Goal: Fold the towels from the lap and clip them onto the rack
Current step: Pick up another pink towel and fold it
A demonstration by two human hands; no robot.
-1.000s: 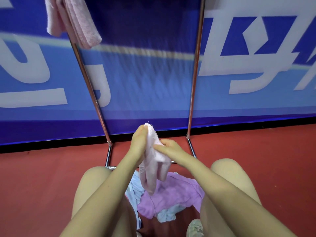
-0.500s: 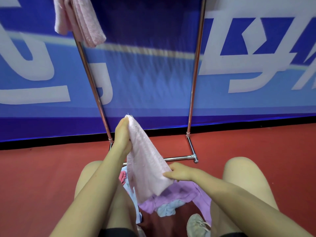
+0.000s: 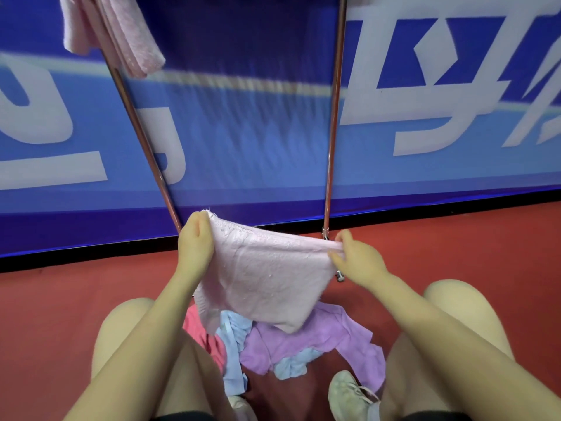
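Pink towel: pale pink towel (image 3: pixel 261 275), soft nubbly terry, held up above the lap between the knees, spread out flat facing the camera
Towel axis: top edge runs left-right, higher at the left corner, dipping toward the right; body hangs down, bottom corner droops onto the pile
Left hand: left hand (image 3: pixel 194 241) grips the upper left corner, fingers curled round the cloth
Right hand: right hand (image 3: pixel 358 259) pinches the upper right corner between thumb and fingertips
Lap pile: purple towel (image 3: pixel 318 338), light blue towel (image 3: pixel 232 341), coral-pink towel (image 3: pixel 206 335), crumpled together, partly hidden behind the held towel
Rack: metal rack (image 3: pixel 332 123), thin shiny tubes, two uprights, left one slanting; its base mostly blocked by the towel and hands
Hung towel: folded pink towel (image 3: pixel 121 31) on the rack at top left, fuzzy texture; clip cannot tell
Backdrop: blue banner (image 3: pixel 243 132) with big white characters, just behind the rack
Floor: red floor (image 3: pixel 455 244), smooth
Shoe: white shoe (image 3: pixel 349 396) low between the legs
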